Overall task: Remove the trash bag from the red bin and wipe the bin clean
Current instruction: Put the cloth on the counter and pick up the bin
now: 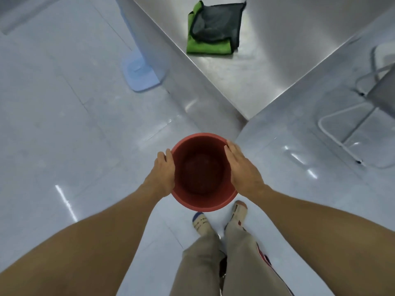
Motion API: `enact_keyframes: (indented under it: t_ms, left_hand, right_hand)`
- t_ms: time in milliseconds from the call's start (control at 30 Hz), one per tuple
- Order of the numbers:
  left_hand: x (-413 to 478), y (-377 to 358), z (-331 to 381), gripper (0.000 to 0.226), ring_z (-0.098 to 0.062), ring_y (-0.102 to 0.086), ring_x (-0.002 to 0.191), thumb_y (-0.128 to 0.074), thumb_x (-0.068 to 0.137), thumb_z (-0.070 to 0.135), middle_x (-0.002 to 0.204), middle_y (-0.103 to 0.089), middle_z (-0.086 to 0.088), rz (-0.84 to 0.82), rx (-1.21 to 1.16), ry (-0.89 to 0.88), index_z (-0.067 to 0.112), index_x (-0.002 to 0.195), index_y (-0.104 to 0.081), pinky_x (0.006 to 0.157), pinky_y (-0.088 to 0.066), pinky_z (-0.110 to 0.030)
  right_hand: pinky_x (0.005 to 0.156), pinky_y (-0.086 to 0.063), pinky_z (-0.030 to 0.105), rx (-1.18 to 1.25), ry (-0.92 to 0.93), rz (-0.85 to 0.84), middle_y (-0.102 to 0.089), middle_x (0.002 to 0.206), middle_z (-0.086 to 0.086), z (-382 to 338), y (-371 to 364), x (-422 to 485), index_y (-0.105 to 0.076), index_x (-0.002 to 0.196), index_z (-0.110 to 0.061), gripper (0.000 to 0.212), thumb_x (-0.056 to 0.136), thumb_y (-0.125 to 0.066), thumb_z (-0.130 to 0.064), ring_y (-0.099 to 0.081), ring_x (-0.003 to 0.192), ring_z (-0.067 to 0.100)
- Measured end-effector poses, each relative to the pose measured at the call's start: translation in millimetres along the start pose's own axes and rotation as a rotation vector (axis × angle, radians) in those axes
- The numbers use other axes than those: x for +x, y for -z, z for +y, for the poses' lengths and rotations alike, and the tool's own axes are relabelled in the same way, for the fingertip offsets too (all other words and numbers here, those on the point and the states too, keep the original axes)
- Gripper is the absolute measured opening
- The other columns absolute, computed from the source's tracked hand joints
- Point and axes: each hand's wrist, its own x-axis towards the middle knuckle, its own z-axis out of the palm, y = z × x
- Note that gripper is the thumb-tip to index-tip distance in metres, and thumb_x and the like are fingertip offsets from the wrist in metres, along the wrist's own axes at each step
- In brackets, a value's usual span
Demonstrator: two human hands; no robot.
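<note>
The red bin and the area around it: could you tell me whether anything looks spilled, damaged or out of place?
Nothing stands out. The red bin is upright, held at its rim by the left hand and right hand, with no bag inside. The green and grey cloth lies loosely folded on the steel table.

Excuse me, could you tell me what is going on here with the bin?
A person holds an empty red bin by its sides, left hand and right hand pressed against the rim. No trash bag is inside. A green and dark grey cloth lies folded on the steel table ahead, untouched.
</note>
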Motion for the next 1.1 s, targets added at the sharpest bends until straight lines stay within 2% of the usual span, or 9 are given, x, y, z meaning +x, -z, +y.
enact_keyframes:
  t_ms: [100,267,367,467,600,700,800,933,1100]
  left_hand:
    - [20,-26,28,0.060,-0.030,-0.049,0.109,-0.061,0.096,0.006,0.132,-0.037,-0.022,-0.060,0.017,-0.022,0.000,0.145,-0.027,0.093,-0.050,-0.037]
    - [52,-73,74,0.052,-0.020,-0.050,0.106,-0.062,0.100,0.021,0.132,-0.043,-0.017,-0.129,0.013,-0.046,0.004,0.141,-0.035,0.090,-0.053,-0.031]
    - [64,-93,92,0.049,-0.015,-0.050,0.099,-0.061,0.101,0.023,0.131,-0.041,-0.013,-0.172,-0.045,-0.007,0.007,0.140,-0.037,0.078,-0.049,-0.026]
    - [94,-125,113,0.043,-0.012,-0.047,0.088,-0.058,0.101,0.016,0.123,-0.036,-0.003,-0.185,-0.105,0.062,0.009,0.138,-0.036,0.069,-0.042,-0.018]
    - [136,-169,128,0.048,-0.021,-0.050,0.101,-0.057,0.098,0.004,0.137,-0.037,-0.016,-0.222,-0.139,0.133,0.001,0.139,-0.032,0.073,-0.042,-0.021]
    - [173,-206,133,0.047,-0.015,-0.047,0.098,-0.058,0.097,0.003,0.136,-0.038,-0.013,-0.224,-0.194,0.181,0.003,0.137,-0.035,0.065,-0.043,-0.017]
    - [206,-242,134,0.054,-0.017,-0.045,0.098,-0.062,0.094,0.004,0.137,-0.037,-0.016,-0.216,-0.172,0.195,0.001,0.140,-0.033,0.076,-0.044,-0.024]
    - [245,-292,128,0.058,-0.020,-0.045,0.095,-0.062,0.091,-0.001,0.138,-0.035,-0.020,-0.233,-0.130,0.194,0.000,0.140,-0.032,0.069,-0.045,-0.024]
    - [289,-349,117,0.061,-0.028,-0.052,0.097,-0.066,0.087,-0.004,0.137,-0.035,-0.022,-0.221,-0.115,0.199,0.000,0.138,-0.033,0.076,-0.050,-0.030]
  right_hand:
    - [0.108,-0.047,0.039,-0.009,-0.033,-0.031,-0.010,0.170,0.009,40,-11,-10,-0.018,0.160,-0.005,0.082,0.089,-0.058,0.007,-0.017,0.155,0.028]
    - [0.109,-0.045,0.035,-0.018,-0.089,-0.075,0.003,0.171,0.001,109,-25,-19,-0.009,0.162,-0.011,0.094,0.083,-0.055,0.013,-0.012,0.157,0.024]
    - [0.112,-0.043,0.035,-0.036,-0.065,-0.096,0.004,0.171,0.000,137,-28,-17,-0.008,0.162,-0.012,0.095,0.083,-0.053,0.015,-0.009,0.157,0.023]
    - [0.113,-0.041,0.032,-0.065,-0.060,-0.089,0.006,0.171,-0.002,178,-38,-9,-0.007,0.163,-0.014,0.097,0.083,-0.052,0.017,-0.005,0.157,0.022]
    - [0.118,-0.033,0.033,-0.077,-0.058,-0.091,0.009,0.170,-0.004,223,-63,10,-0.005,0.163,-0.016,0.096,0.085,-0.050,0.017,-0.001,0.157,0.021]
    - [0.121,-0.031,0.036,-0.112,-0.055,-0.067,0.006,0.171,0.000,254,-90,26,-0.007,0.163,-0.013,0.091,0.087,-0.048,0.016,-0.004,0.157,0.023]
    - [0.119,-0.035,0.039,-0.114,-0.031,-0.047,-0.002,0.171,0.005,283,-122,41,-0.012,0.162,-0.010,0.087,0.089,-0.054,0.013,-0.011,0.157,0.027]
    - [0.118,-0.037,0.041,-0.117,-0.010,-0.035,-0.005,0.171,0.006,321,-169,63,-0.014,0.162,-0.010,0.088,0.088,-0.057,0.012,-0.014,0.156,0.029]
    - [0.118,-0.036,0.040,-0.105,-0.034,-0.055,-0.002,0.171,0.005,356,-223,91,-0.011,0.162,-0.012,0.092,0.088,-0.060,0.011,-0.012,0.156,0.028]
